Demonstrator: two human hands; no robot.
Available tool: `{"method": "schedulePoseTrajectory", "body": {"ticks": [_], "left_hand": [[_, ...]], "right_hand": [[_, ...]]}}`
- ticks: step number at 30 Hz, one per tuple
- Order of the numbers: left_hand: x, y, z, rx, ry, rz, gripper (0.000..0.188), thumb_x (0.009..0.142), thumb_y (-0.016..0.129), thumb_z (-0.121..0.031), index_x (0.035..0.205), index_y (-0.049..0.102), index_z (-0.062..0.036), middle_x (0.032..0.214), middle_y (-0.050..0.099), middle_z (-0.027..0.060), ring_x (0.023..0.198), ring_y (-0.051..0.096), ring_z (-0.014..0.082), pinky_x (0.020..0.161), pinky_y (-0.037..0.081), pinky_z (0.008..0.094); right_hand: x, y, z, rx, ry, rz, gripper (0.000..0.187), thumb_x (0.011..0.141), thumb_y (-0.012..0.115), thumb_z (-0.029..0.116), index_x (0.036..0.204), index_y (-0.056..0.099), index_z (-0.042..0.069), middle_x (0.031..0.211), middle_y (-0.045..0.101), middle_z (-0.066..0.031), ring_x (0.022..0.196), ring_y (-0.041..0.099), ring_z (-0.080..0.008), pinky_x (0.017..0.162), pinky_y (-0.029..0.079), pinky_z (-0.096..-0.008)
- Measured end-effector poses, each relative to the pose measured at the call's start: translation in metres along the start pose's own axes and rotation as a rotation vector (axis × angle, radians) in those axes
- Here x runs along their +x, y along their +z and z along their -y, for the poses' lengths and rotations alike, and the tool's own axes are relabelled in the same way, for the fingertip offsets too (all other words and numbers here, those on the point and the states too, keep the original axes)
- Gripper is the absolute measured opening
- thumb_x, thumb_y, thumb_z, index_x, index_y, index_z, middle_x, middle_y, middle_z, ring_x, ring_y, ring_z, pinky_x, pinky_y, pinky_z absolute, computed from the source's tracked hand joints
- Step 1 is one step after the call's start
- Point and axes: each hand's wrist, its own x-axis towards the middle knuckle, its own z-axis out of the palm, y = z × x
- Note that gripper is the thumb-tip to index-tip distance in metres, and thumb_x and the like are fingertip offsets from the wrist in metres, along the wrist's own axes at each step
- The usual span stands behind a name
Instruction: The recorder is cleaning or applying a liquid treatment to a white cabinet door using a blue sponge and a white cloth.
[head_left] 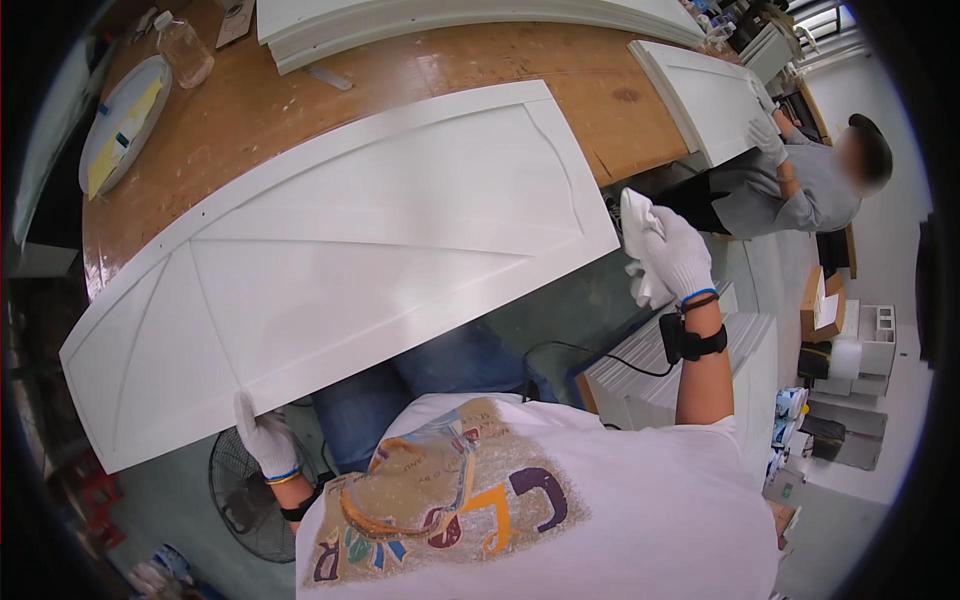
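A long white door panel [380, 220] with raised framing and slanting strips lies across the table in front of me, its near edge jutting out over my legs. My left hand [265, 440], in a white knit glove, grips that near edge towards the left end; some fingers are hidden under it. Off the panel's right end, my right hand [680, 255], gloved too, is closed around a crumpled white cloth [638, 225]. The cloth hangs beside the panel's corner.
The brown table [430, 70] bears stacked white panels [480, 22], a plastic bottle [187, 55] and a grey tray [125, 115]. At right, a co-worker [800, 185] in gloves handles another white panel [705, 90]. A fan [250, 500] and piled white boards [690, 365] stand near me.
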Motion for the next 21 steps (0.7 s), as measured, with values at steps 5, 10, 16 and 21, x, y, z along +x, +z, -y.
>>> {"method": "schedulePoseTrajectory", "body": {"ticks": [5,10,16,21], "left_hand": [[0.001,-0.001,0.002,-0.018,0.002,-0.057,0.025,0.095,0.046,-0.022,0.112,0.052,-0.0036,0.107,0.058,0.0077,0.093,0.056,0.0178,0.072,0.046,0.0301],[0.002,-0.013,0.005,-0.018,0.001,-0.02,0.026,0.095,0.047,-0.022,0.113,0.051,-0.003,0.109,0.057,0.0093,0.092,0.057,0.0188,0.072,0.046,0.0307],[-0.002,0.02,0.0,-0.011,0.029,-0.096,0.027,0.094,0.048,-0.024,0.111,0.051,-0.003,0.104,0.057,0.0089,0.086,0.057,0.0179,0.067,0.046,0.0305],[-0.004,0.036,-0.003,-0.032,0.033,-0.252,0.025,0.094,0.048,-0.024,0.108,0.052,-0.0034,0.099,0.058,0.0076,0.079,0.054,0.0159,0.06,0.042,0.0295]], "right_hand": [[0.028,0.026,0.044,0.06,-0.105,-0.007,0.044,0.083,0.049,0.026,0.126,0.049,0.018,0.11,0.057,-0.0176,0.102,0.056,-0.0353,0.086,0.046,-0.0429],[0.063,0.038,0.054,-0.024,-0.079,0.067,0.045,0.087,0.048,0.02,0.131,0.043,0.025,0.109,0.053,-0.0185,0.104,0.055,-0.0372,0.088,0.045,-0.0436],[0.112,0.038,0.06,-0.174,-0.214,0.061,0.037,0.087,0.045,0.013,0.123,0.046,0.021,0.108,0.053,-0.0183,0.101,0.056,-0.0378,0.084,0.046,-0.0453],[0.151,0.033,0.094,-0.336,-0.336,0.019,0.036,0.087,0.043,0.011,0.122,0.047,0.018,0.111,0.053,-0.0185,0.103,0.056,-0.0367,0.085,0.047,-0.0446]]}}
